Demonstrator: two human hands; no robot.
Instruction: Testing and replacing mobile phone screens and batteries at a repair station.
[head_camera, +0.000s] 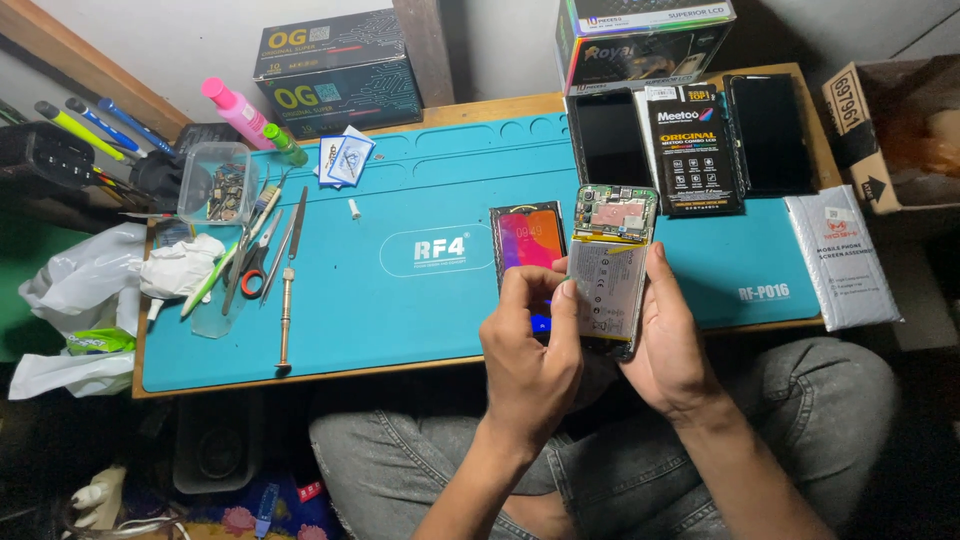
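Note:
An opened smartphone (608, 262) with its back off shows a green circuit board at the top and a grey battery below. My right hand (668, 345) cradles it from the right, thumb along its right edge. My left hand (530, 335) grips its left edge, fingertips on the battery. Just behind my left hand a lit phone screen (528, 240) with a red and orange picture lies on the blue work mat (400, 290). Both hands hover over the mat's front edge, above my knees in grey jeans.
Tweezers, scissors and a screwdriver (286, 300) lie at the mat's left by a clear parts tray (216, 182) and white rags. Dark screens (610, 135), a black packet and a white sleeve (840, 255) sit at the right. Boxes stand along the back edge.

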